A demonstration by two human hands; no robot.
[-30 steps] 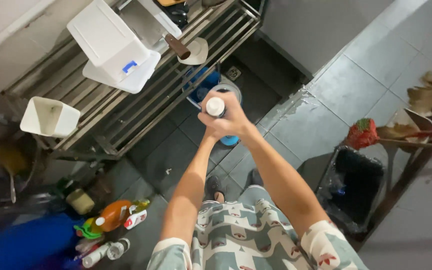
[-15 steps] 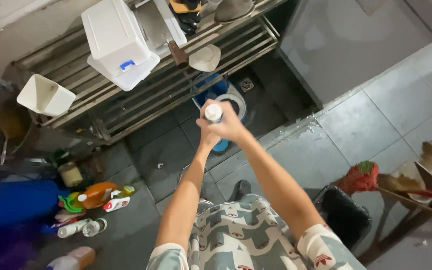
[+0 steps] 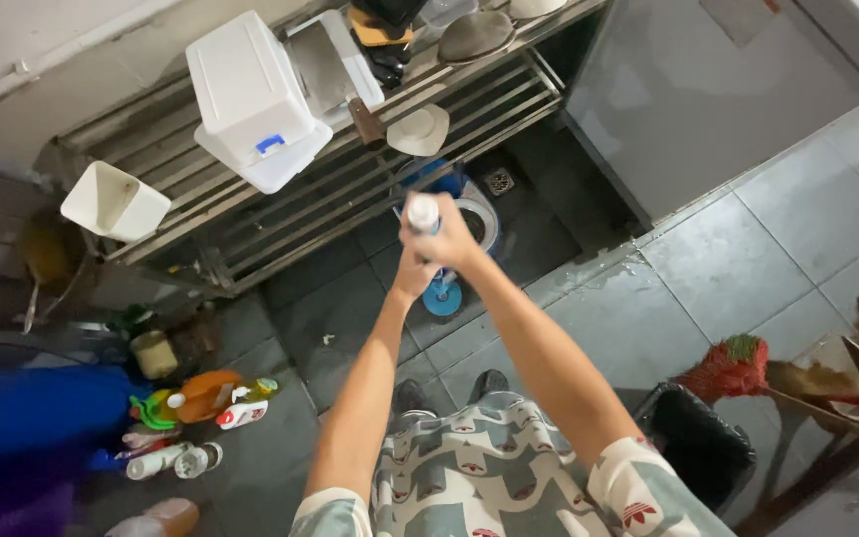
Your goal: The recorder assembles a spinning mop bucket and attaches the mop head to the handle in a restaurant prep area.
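Both of my arms reach forward over a wet grey tiled floor. My right hand (image 3: 451, 239) is wrapped around the top of an upright white handle (image 3: 423, 212) with a rounded end. My left hand (image 3: 412, 275) grips the same handle just below. Under the hands, at floor level, a blue round base (image 3: 441, 297) shows, beside a blue and white bucket (image 3: 473, 216). The shaft between handle and base is hidden by my hands.
A metal rack (image 3: 280, 204) holds white bins (image 3: 251, 99), a white tub (image 3: 113, 201) and a bowl (image 3: 420, 129). Cleaning bottles (image 3: 201, 398) lie at lower left. A black bin (image 3: 696, 447) and a red-headed broom (image 3: 738, 366) stand at right. A floor drain (image 3: 498, 181) is beyond the bucket.
The view has swung right and down over the frames, so the rack and bottles sit further right in the picture. My two hands keep their grip on the white handle.
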